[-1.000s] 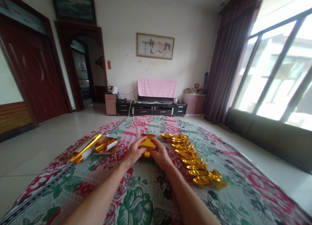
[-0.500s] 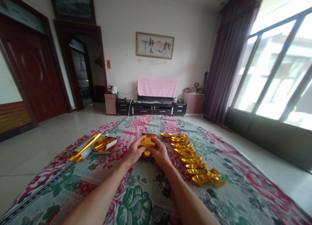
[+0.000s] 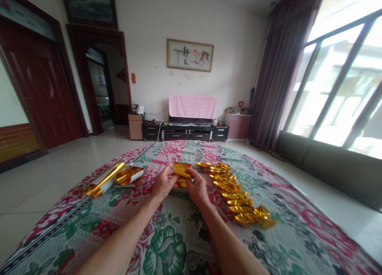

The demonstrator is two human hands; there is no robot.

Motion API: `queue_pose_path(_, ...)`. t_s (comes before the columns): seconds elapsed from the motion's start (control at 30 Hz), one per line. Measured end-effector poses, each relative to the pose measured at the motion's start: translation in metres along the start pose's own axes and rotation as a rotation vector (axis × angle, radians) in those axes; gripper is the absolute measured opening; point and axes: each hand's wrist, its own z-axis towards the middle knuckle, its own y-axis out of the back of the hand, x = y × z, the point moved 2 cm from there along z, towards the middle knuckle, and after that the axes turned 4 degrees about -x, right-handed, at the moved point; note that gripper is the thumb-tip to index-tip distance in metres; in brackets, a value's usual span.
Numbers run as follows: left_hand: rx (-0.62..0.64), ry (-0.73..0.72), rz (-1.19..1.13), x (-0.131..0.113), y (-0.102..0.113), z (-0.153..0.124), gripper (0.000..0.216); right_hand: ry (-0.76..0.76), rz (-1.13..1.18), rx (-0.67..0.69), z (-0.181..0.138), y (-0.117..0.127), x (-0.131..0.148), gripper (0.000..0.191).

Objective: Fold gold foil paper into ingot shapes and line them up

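Note:
Between my hands is a sheet of shiny gold foil paper [image 3: 181, 169], bent over so that one panel stands above the other. My left hand [image 3: 163, 183] pinches its left side, thumb toward the middle. On the right side, my right hand [image 3: 197, 186] grips the sheet with thumb and fingers. A row of folded gold foil pieces [image 3: 234, 196] with pointed ends lies to the right of my hands. Left of them rest loosely rolled gold foil sheets [image 3: 104, 179] with white backs, beside another curled foil sheet [image 3: 129, 176].
A flowered cloth [image 3: 164, 243] in green, red and grey covers the round table under my arms. Beyond it stands a low black TV cabinet [image 3: 186, 134], with a pink towel [image 3: 192, 106] over the screen. Windows and a purple curtain [image 3: 268, 88] are at the right.
The foil sheet's upper panel has tilted up and folded over in my hands. My fingers have shifted their hold on its edges. The row and the rolled sheets have stayed put.

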Motion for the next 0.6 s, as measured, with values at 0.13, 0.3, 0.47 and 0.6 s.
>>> queue_pose_path(0.13,0.184,0.198,-0.308,-0.006,-0.003,-0.004,0.041,0.003,-0.015,0.010,-0.001,-0.001,0.002,0.038)
queue_pose_path(0.3,0.202,0.333,-0.459,-0.013,-0.003,-0.006,0.043,-0.002,0.001,0.030,-0.002,-0.001,0.003,0.037)
queue_pose_path(0.47,0.019,0.230,-0.367,-0.010,0.001,0.002,0.037,-0.095,0.085,-0.096,-0.001,0.001,0.000,0.056)
queue_pose_path(0.6,-0.083,-0.053,-0.103,-0.018,0.009,0.002,0.027,-0.394,0.283,-0.059,0.002,0.000,-0.005,0.044)
